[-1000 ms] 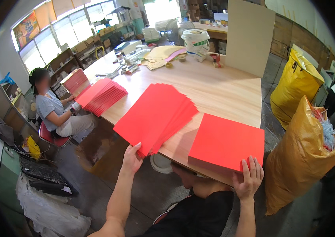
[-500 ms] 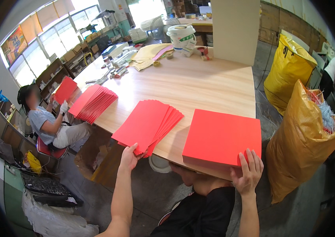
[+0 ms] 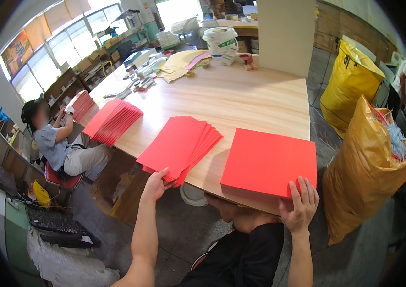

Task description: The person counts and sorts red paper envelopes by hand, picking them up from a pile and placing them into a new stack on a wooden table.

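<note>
Near the table's front edge lies a fanned pile of red card sheets [image 3: 174,146]. My left hand [image 3: 156,184] is closed on the pile's near corner, thumb on top and the other fingers mostly hidden beneath. To the right, a thick, squared stack of red card [image 3: 270,160] sits at the table's front right corner. My right hand [image 3: 301,205] rests against that stack's near right corner, fingers stretched over the top and the thumb apart at the front side. No sheet is lifted by the right hand.
A co-worker [image 3: 52,138] sits at the left beside another fanned red pile [image 3: 113,120] and a further red stack [image 3: 82,106]. A white bucket [image 3: 220,42], brown papers [image 3: 179,66] and tape rolls stand farther back. Yellow sacks [image 3: 363,172] flank the table's right side.
My left hand has shifted slightly up with the near edge of the fanned sheets. My right hand stays nearly still. The co-worker has set red sheets down at the far left pile.
</note>
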The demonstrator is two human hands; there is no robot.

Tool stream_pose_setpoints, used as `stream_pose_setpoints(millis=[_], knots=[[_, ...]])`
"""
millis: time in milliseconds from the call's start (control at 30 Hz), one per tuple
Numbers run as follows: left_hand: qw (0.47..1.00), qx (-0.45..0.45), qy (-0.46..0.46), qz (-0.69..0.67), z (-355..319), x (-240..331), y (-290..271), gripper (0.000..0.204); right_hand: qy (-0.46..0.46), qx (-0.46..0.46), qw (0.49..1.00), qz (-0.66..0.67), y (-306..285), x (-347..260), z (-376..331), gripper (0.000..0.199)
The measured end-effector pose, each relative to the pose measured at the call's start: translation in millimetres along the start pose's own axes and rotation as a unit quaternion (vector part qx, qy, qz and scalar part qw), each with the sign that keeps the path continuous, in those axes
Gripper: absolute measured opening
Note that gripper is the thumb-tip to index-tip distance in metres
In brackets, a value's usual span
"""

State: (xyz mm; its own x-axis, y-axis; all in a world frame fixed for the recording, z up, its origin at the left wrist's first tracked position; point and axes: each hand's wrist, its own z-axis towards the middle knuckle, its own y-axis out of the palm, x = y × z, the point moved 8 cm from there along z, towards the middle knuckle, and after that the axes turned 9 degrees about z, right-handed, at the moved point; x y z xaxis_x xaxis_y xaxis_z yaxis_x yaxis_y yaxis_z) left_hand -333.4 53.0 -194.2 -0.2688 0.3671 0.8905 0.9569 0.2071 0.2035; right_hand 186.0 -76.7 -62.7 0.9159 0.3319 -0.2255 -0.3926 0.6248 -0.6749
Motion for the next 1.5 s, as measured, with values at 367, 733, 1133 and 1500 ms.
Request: stream_pose_setpoints(millis=[367, 733, 1133, 1500], knots=[[0.999, 0.004, 0.037, 0.014, 0.0, -2.1, 0.9, 0.032, -0.001, -0.001, 1.000, -0.004, 1.1, -0.1, 0.0, 0.054], [0.999, -0.013, 0.039, 0.032, 0.1, -1.7, 2.0, 0.034, -0.002, 0.000, 1.000, -0.006, 0.6, -1.3, 0.5, 0.055], [0.993, 0.000, -0.009, 0.119, -17.4, 8.7, -17.1, 0.043, 0.000, -0.006, 1.000, 0.003, 1.1, 1.3, -0.3, 0.055], [0.944, 0.011, 0.328, 0.045, -84.6, 94.6, 140.4, 0.026, 0.125, 0.061, 0.950, 0.279, -28.9, 28.9, -5.9, 0.040]])
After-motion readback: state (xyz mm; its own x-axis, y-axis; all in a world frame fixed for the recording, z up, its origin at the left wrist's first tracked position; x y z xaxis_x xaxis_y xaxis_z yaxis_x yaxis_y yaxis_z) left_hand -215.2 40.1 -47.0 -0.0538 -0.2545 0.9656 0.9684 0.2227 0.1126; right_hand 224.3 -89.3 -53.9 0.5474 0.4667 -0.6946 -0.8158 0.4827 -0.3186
